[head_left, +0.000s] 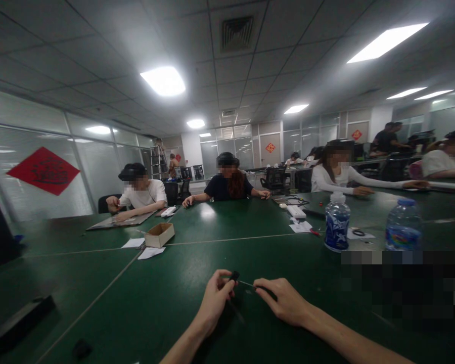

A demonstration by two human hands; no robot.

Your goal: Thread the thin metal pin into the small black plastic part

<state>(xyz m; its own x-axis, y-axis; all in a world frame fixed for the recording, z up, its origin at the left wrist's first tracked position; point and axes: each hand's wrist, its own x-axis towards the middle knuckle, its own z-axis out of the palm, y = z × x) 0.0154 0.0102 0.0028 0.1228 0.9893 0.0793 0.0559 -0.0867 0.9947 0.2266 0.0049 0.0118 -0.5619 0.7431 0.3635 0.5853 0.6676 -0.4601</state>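
Just above the green table, my left hand pinches a small black block-like piece between thumb and fingers. Facing it from the right, my right hand is closed on a thin metal-shafted tool that looks like a screwdriver. Its shaft points left and its far end is at or close to the black piece; I cannot tell whether they touch. My right fingers hide the tool's other end.
A green table spreads around my hands. Ahead left stands an open cardboard box by papers. Two bottles stand ahead right. A dark case lies at left, a black lump nearer. Several people sit across.
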